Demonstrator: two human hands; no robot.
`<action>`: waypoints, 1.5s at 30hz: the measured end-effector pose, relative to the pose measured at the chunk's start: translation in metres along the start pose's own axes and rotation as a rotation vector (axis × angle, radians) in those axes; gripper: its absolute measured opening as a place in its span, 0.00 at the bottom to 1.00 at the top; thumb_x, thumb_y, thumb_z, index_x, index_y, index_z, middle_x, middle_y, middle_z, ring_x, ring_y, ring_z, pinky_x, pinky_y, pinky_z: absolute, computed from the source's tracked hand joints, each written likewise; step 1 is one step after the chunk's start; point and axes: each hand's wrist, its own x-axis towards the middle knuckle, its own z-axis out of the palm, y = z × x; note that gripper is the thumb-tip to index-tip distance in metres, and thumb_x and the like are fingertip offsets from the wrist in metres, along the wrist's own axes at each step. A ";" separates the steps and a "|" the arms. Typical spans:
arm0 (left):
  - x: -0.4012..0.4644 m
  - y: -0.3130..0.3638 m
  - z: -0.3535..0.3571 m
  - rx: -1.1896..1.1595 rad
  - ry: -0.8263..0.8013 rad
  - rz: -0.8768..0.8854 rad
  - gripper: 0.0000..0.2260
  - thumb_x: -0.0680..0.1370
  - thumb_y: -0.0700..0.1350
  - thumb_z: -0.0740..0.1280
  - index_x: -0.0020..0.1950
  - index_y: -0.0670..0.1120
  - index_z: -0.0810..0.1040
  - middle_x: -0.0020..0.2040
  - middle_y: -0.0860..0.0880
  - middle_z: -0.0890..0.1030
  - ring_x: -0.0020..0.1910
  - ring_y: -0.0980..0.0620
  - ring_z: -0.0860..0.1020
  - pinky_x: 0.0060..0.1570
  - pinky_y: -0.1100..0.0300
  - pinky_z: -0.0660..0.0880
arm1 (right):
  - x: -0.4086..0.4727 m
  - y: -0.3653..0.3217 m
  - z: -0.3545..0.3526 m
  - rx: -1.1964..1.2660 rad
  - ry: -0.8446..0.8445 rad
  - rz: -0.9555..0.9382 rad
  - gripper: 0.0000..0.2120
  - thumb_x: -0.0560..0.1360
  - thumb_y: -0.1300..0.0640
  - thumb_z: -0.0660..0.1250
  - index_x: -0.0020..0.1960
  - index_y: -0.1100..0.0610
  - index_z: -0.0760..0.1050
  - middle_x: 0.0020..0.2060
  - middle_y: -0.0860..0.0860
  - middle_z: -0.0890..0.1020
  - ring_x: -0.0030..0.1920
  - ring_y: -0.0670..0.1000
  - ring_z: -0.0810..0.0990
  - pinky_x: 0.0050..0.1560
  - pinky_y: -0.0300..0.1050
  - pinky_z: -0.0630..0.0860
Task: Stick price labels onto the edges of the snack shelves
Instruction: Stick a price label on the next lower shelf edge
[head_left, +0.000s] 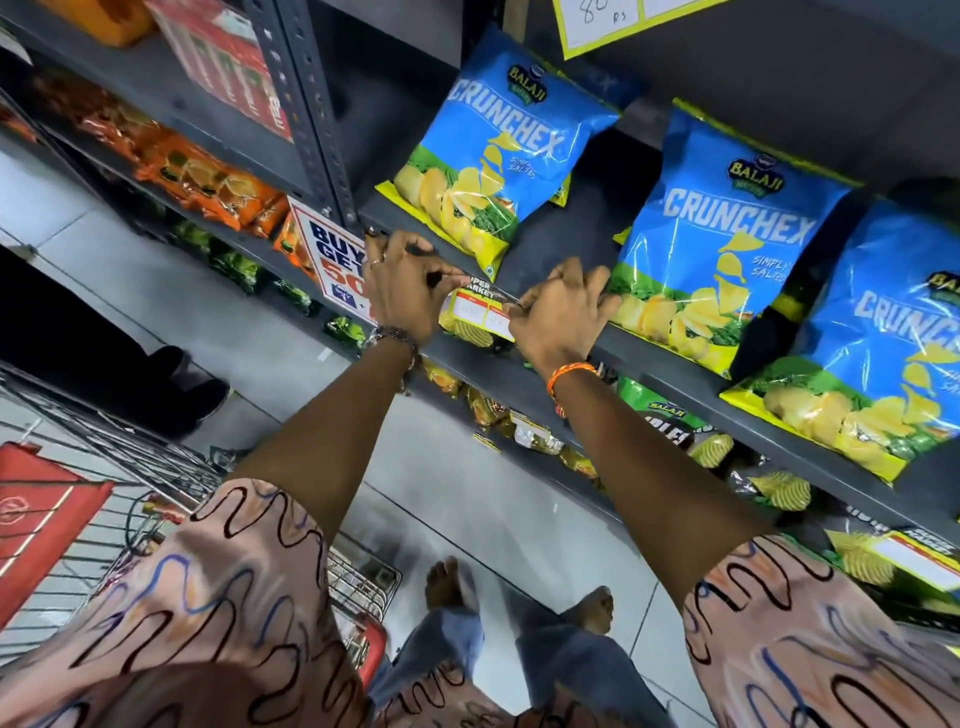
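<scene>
Grip: left hand (402, 283) and right hand (558, 312) each pinch one end of price label (480, 312), mid-frame, against shelf edge (649, 358) below blue chip bags (498, 150). Best: level it, then press flat from centre outward.

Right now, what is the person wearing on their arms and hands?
Both arms have loose pinkish sleeves printed with black and blue squiggles, ending near the elbows. The left hand has a ring on one finger and a dark beaded bracelet at the wrist. The right hand has an orange thread band at the wrist.
</scene>
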 end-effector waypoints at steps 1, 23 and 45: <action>0.004 -0.002 -0.001 0.032 0.010 0.027 0.13 0.71 0.66 0.70 0.47 0.62 0.87 0.56 0.57 0.75 0.60 0.46 0.67 0.55 0.52 0.68 | 0.001 -0.003 0.000 -0.011 0.001 0.008 0.07 0.64 0.47 0.78 0.39 0.49 0.86 0.52 0.50 0.77 0.59 0.60 0.69 0.57 0.58 0.62; 0.003 -0.010 0.001 0.205 0.018 0.093 0.18 0.70 0.67 0.70 0.51 0.57 0.81 0.59 0.53 0.76 0.61 0.42 0.71 0.54 0.50 0.67 | 0.004 0.000 0.008 -0.214 0.004 -0.012 0.23 0.60 0.38 0.80 0.44 0.56 0.85 0.55 0.53 0.76 0.64 0.61 0.67 0.59 0.59 0.62; 0.012 0.002 -0.003 0.174 -0.014 0.134 0.13 0.71 0.61 0.72 0.53 0.61 0.85 0.61 0.55 0.77 0.62 0.43 0.70 0.59 0.48 0.67 | 0.020 -0.018 -0.006 -0.372 0.056 -0.365 0.19 0.68 0.39 0.73 0.37 0.57 0.81 0.37 0.52 0.80 0.60 0.59 0.70 0.54 0.58 0.60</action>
